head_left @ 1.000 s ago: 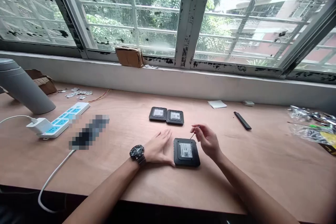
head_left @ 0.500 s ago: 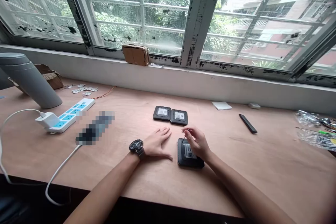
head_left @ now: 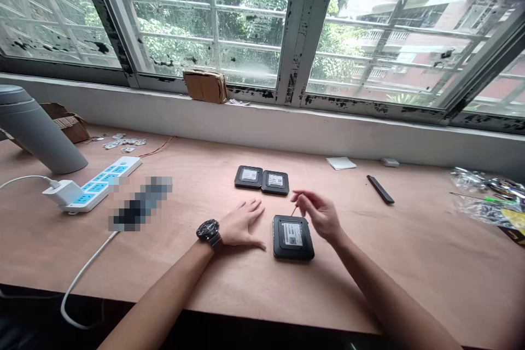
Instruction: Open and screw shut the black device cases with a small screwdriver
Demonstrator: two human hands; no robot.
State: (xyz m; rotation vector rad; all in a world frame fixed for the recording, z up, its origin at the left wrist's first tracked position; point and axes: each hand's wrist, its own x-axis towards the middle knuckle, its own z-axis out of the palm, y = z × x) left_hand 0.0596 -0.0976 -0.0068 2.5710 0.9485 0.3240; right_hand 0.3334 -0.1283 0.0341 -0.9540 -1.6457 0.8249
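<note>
A small black device with a white label lies face up on the wooden table in front of me. My left hand, with a black watch on the wrist, rests flat and open on the table just left of the device, apart from it. My right hand hovers over the device's far right corner, fingers pinched on a thin pin-like tool whose tip points down at the device's far edge. Two more black devices lie side by side further back.
A white and blue power strip with a plugged charger and white cable lies at the left, beside a grey cylinder and a blurred dark object. A black bar, a white pad and plastic bags lie at the right.
My right hand dipped onto the device half a second ago and has now lifted back off it, still pinching the tool. My left hand has stayed flat beside the device.
</note>
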